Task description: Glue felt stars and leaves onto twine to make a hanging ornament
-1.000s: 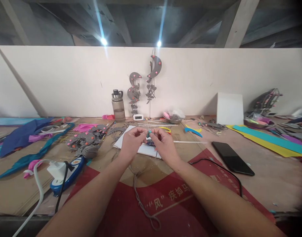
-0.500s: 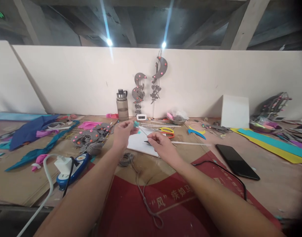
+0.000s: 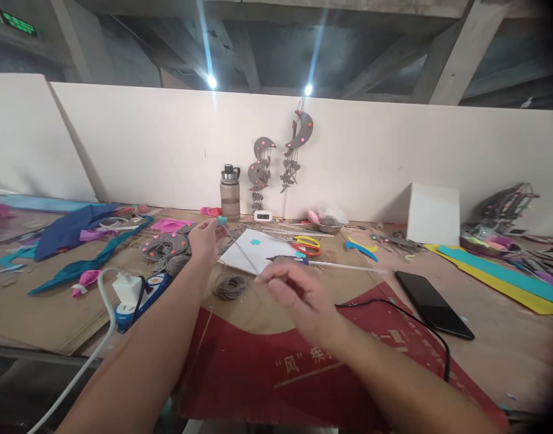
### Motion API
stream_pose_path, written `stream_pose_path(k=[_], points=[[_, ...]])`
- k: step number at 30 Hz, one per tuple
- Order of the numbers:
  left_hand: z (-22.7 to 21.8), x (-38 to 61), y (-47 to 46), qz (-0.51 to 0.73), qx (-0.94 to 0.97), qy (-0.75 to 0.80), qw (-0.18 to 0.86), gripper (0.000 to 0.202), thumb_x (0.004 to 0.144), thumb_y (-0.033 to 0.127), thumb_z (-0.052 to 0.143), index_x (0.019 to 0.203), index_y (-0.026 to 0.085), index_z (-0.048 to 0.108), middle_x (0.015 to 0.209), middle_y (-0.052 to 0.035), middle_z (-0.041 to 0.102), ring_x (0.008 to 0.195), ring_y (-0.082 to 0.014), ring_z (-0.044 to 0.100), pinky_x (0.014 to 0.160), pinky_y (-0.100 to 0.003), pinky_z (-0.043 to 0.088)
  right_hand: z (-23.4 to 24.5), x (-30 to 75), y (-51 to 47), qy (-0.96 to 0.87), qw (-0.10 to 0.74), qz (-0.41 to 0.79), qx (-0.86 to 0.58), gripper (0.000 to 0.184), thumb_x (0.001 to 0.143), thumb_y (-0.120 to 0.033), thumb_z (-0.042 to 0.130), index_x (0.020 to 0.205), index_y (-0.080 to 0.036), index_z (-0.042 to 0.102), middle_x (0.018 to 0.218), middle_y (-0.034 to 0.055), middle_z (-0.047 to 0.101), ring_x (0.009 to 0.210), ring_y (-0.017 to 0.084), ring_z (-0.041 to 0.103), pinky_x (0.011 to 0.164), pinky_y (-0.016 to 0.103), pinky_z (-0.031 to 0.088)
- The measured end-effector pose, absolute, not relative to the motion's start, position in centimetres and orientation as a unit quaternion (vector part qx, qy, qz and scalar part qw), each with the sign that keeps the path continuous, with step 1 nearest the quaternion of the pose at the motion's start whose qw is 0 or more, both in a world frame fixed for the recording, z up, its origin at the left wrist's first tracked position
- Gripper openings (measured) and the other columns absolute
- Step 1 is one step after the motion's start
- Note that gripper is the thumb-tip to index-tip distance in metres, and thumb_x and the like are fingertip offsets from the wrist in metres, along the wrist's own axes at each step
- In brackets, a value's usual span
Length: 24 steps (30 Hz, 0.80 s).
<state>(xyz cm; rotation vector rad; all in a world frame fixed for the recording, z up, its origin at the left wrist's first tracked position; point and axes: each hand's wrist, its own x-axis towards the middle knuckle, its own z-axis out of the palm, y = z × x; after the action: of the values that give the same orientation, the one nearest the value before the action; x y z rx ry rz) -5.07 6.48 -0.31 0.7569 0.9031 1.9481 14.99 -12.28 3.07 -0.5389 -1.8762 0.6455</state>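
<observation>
My left hand (image 3: 204, 240) is closed in a pinch on a small teal flower-shaped piece (image 3: 222, 220) above the cardboard. A thin grey cord (image 3: 243, 248) runs taut from that flower to my right hand (image 3: 299, 292), whose fingertips pinch it lower and nearer to me. Below the cord lies a white sheet (image 3: 238, 256) with another teal flower (image 3: 255, 242) on it. A dark glue gun (image 3: 281, 258) with a long white glue stick (image 3: 344, 265) rests partly behind my right hand. Closer to me is a coil of grey cord (image 3: 230, 288).
Scissors (image 3: 309, 244) lie past the glue gun. A water bottle (image 3: 230, 196) and small clock (image 3: 262, 216) stand by the white wall. The phone (image 3: 432, 304) and black cable (image 3: 421, 319) are right; the blue power strip (image 3: 143, 301) and cloth strips (image 3: 91, 259) are left.
My right hand has drawn back toward me, away from the left, lengthening the taut cord. The loose cord end hanging over the red cardboard is out of sight. My left hand still grips the flower.
</observation>
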Motion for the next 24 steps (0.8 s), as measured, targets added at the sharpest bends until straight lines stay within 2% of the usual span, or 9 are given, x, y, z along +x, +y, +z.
stream_pose_path(k=[3, 6, 8, 12, 16, 18, 20, 24], points=[[-0.6, -5.4, 6.7, 0.779, 0.282, 0.369, 0.421, 0.006, 0.070, 0.012, 0.063, 0.068, 0.013, 0.057, 0.065, -0.0030, 0.065, 0.060, -0.0125, 0.065, 0.066, -0.028, 0.055, 2.2, 13.5, -13.9, -0.862, 0.438, 0.220, -0.130, 0.016, 0.093, -0.023, 0.046, 0.099, -0.020, 0.060, 0.086, 0.0048, 0.066, 0.078, 0.012, 0.058, 0.073, 0.024, 0.047], [-1.1, -6.0, 6.9, 0.784, 0.273, 0.373, 0.413, 0.007, 0.073, 0.010, 0.060, 0.068, 0.013, 0.056, 0.066, -0.0037, 0.065, 0.061, -0.0123, 0.065, 0.067, -0.027, 0.054, 1.1, 12.3, -15.0, -0.907, 0.355, 0.226, -0.031, 0.016, 0.092, -0.022, 0.045, 0.099, -0.017, 0.059, 0.082, 0.0046, 0.066, 0.074, 0.011, 0.059, 0.068, 0.020, 0.047], [-1.4, -6.3, 7.1, 0.783, 0.270, 0.377, 0.415, 0.008, 0.074, 0.010, 0.059, 0.068, 0.013, 0.056, 0.068, -0.0046, 0.066, 0.062, -0.0126, 0.065, 0.067, -0.028, 0.054, 0.8, 12.0, -15.4, -0.909, 0.339, 0.243, 0.016, 0.015, 0.091, -0.022, 0.046, 0.097, -0.017, 0.059, 0.078, 0.0040, 0.066, 0.071, 0.010, 0.059, 0.066, 0.018, 0.047], [-1.8, -7.0, 7.7, 0.781, 0.264, 0.376, 0.423, 0.012, 0.076, 0.009, 0.059, 0.065, 0.014, 0.056, 0.069, -0.0052, 0.066, 0.063, -0.0130, 0.066, 0.068, -0.028, 0.055, 1.2, 12.1, -15.7, -0.893, 0.335, 0.291, 0.075, 0.014, 0.088, -0.024, 0.050, 0.084, -0.017, 0.062, 0.074, 0.0035, 0.064, 0.065, 0.008, 0.057, 0.061, 0.015, 0.046], [-1.8, -7.0, 7.9, 0.778, 0.264, 0.369, 0.434, 0.014, 0.075, 0.005, 0.058, 0.064, 0.013, 0.056, 0.068, -0.0053, 0.065, 0.065, -0.0139, 0.066, 0.067, -0.028, 0.055, 1.8, 12.0, -14.9, -0.909, 0.257, 0.298, 0.137, 0.022, 0.086, -0.032, 0.060, 0.069, -0.018, 0.062, 0.072, 0.0015, 0.064, 0.069, 0.008, 0.059, 0.070, 0.018, 0.046], [-1.6, -6.8, 7.6, 0.778, 0.269, 0.361, 0.438, 0.011, 0.074, 0.004, 0.058, 0.067, 0.012, 0.058, 0.070, -0.0055, 0.066, 0.066, -0.0137, 0.067, 0.066, -0.027, 0.055, 2.0, 12.2, -14.2, -0.931, 0.217, 0.272, 0.110, 0.032, 0.086, -0.040, 0.060, 0.062, -0.018, 0.061, 0.070, 0.0002, 0.064, 0.071, 0.009, 0.059, 0.073, 0.021, 0.044], [-1.4, -6.5, 7.3, 0.779, 0.271, 0.350, 0.445, 0.007, 0.072, 0.004, 0.060, 0.070, 0.011, 0.060, 0.071, -0.0058, 0.067, 0.065, -0.0132, 0.067, 0.066, -0.026, 0.056, 2.1, 12.7, -13.6, -0.957, 0.173, 0.232, 0.007, 0.038, 0.088, -0.046, 0.056, 0.065, -0.017, 0.063, 0.075, 0.0016, 0.066, 0.076, 0.011, 0.059, 0.074, 0.024, 0.043], [-0.8, -6.2, 6.9, 0.777, 0.257, 0.332, 0.469, 0.004, 0.072, 0.006, 0.061, 0.073, 0.010, 0.061, 0.070, -0.0067, 0.068, 0.064, -0.0133, 0.067, 0.064, -0.024, 0.057, 1.8, 13.6, -12.9, -0.971, 0.080, 0.150, -0.167, 0.040, 0.091, -0.050, 0.049, 0.085, -0.016, 0.068, 0.085, 0.0047, 0.067, 0.078, 0.014, 0.057, 0.066, 0.026, 0.039]])
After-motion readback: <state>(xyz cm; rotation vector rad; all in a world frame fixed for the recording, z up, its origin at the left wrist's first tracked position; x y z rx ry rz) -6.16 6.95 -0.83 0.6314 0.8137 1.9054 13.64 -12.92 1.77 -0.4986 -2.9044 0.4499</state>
